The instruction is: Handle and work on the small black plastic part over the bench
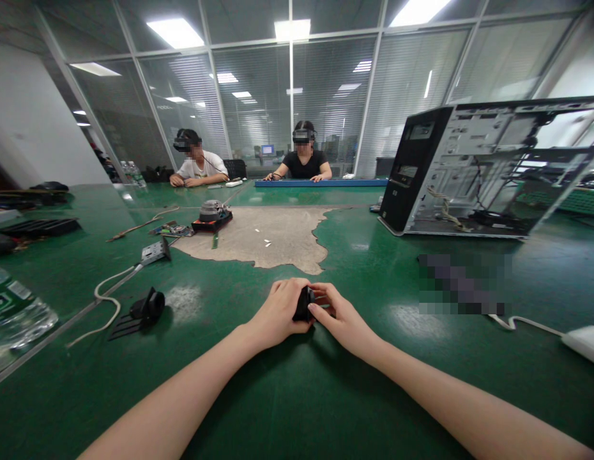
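Observation:
Between my two hands is a small black part [303, 305], mostly covered by fingers, so its kind cannot be made out. My left hand [280, 308] wraps round its left side, with the thumb below. From the right, the thumb and fingers of my right hand [339, 314] pinch its other side. Both hands are close to the green tabletop [297, 396], in the middle of the view. Off to the left lies a black plastic piece [146, 310] with a round end and several prongs.
An opened computer case [421, 172] stands at the right, near a white power strip [584, 345]. A cooler with a fan [212, 214] sits on a bare patch [278, 236] ahead. A water bottle [19, 306] is at far left. Two people sit across the table.

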A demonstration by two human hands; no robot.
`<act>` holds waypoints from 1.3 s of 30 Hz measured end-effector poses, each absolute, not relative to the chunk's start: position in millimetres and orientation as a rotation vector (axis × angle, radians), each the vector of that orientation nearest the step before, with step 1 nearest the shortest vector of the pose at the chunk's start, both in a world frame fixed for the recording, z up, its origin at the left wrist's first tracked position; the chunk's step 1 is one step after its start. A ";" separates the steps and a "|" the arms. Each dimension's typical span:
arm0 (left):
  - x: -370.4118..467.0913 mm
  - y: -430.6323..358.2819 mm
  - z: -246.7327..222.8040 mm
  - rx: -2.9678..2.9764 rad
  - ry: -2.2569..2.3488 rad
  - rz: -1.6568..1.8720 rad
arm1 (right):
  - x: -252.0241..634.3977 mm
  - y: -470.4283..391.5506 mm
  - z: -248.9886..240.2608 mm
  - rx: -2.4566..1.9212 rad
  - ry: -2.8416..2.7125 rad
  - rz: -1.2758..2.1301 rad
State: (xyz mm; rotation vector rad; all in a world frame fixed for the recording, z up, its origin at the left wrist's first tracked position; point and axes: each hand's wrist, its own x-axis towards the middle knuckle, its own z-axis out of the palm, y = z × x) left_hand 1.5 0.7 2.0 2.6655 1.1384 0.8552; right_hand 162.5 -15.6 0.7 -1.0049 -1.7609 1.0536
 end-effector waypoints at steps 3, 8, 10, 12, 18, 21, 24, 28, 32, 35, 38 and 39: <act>1.6 0.7 2.4 2.664 1.129 0.850 | 163.3 -17.0 2.1 -1.004 -1.806 1.035; 2.3 0.3 2.5 2.674 1.124 0.867 | 164.5 -17.4 1.0 -0.942 -1.788 0.873; 2.4 0.4 2.1 2.674 1.134 0.870 | 164.3 -16.5 0.1 -0.942 -1.782 0.874; 2.2 0.7 1.7 2.670 1.144 0.865 | 163.9 -15.7 -0.4 -0.955 -1.769 0.917; 1.9 0.2 3.1 2.661 1.140 0.856 | 163.3 -17.2 2.4 -0.971 -1.770 1.029; 2.1 -0.7 4.4 2.663 1.131 0.845 | 163.7 -18.1 3.3 -0.920 -1.779 1.047; 2.1 -1.0 4.8 2.666 1.132 0.849 | 164.1 -17.1 1.8 -0.918 -1.764 0.980; 1.9 -0.4 3.8 2.671 1.140 0.858 | 163.7 -15.1 -0.5 -0.939 -1.752 0.935; 1.6 0.1 2.5 2.670 1.143 0.850 | 162.7 -15.1 1.4 -0.993 -1.711 1.053; 1.5 -0.3 2.6 2.670 1.142 0.846 | 162.6 -16.2 3.9 -1.009 -1.734 1.112; 1.8 -1.2 4.0 2.661 1.143 0.839 | 163.3 -17.4 4.8 -0.969 -1.763 1.074; 1.9 -1.5 4.5 2.659 1.141 0.837 | 163.6 -17.5 4.6 -0.953 -1.766 1.047</act>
